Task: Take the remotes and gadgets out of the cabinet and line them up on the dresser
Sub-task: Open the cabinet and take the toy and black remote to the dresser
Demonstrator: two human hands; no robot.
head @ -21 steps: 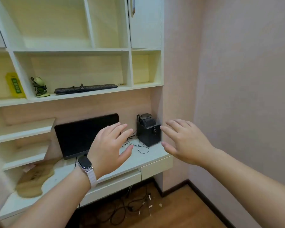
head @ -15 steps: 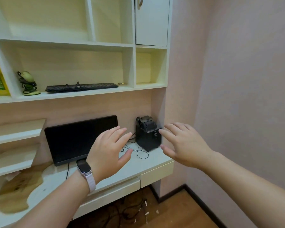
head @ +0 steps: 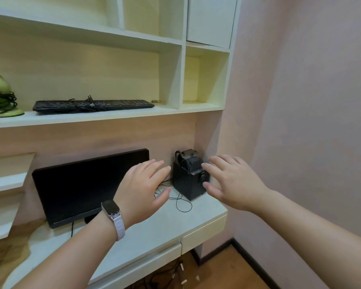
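Both hands are up in the air with nothing in them, so this looks to me like the reach-in moment before the first grab. Going left to right: on the long shelf [head: 104, 116] there's a green gadget wrapped in its own black cord [head: 0, 94] at the far left end, then a black keyboard [head: 93, 105] with its cable piled on top, running toward the shelf's right end, and a tiny brass-colored thing [head: 157, 101] just past it that I can't identify. Down on the desk surface [head: 154, 228], a dark monitor [head: 88, 184] stands toward the back edge. The left hand [head: 143, 189], fingers spread and empty, hovers in front of the monitor's right side, with a smartwatch [head: 111, 207] on the wrist. A loose thin cord [head: 182, 202] trails on the desk between the hands. The black boxy gadget [head: 189, 176] sits in the back right corner of the desk, against the wall, with straps or cables bundled on top. The right hand [head: 233, 182], also open and empty, is just in front of its right side, not clearly touching. If that box is the target, I'd cup it from both sides, low on the body, and gather the cord first so it doesn't snag. I see 0 remotes from here.
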